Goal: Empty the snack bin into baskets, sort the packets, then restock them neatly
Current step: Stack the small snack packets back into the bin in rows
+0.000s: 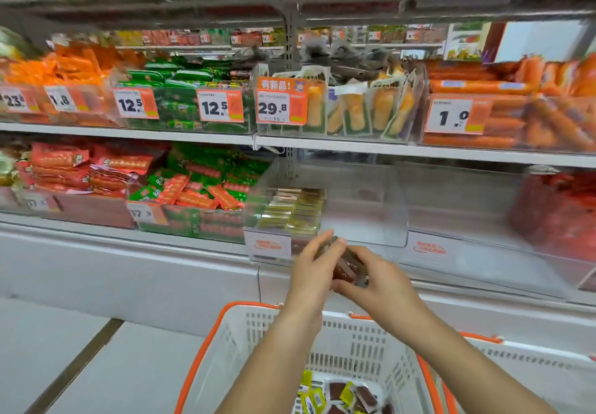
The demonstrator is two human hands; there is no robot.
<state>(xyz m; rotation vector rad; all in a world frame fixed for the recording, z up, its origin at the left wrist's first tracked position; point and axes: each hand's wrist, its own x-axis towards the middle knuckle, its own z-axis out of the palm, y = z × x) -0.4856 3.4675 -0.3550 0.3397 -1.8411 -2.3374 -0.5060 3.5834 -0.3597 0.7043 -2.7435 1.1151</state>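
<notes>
Clear acrylic snack bin (361,207) sat on lower shelf, neat gold packet rows (293,210) at left, right half bare. Left hand (311,268) and right hand (375,279) both pinched stack of dark brown packets (346,263) at bin's front lip, above white orange-rimmed basket (322,342). Best squared stack first, slid into open right side, clearing front wall.

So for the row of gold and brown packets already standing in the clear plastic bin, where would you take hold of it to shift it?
Grip the row of gold and brown packets across its two end faces, coming from above through the open top of the clear plastic bin. The packets stand on edge, pressed together, so squeezing the ends should keep them aligned. Both hands, left hand and right hand, currently hold dark brown packets.
</notes>
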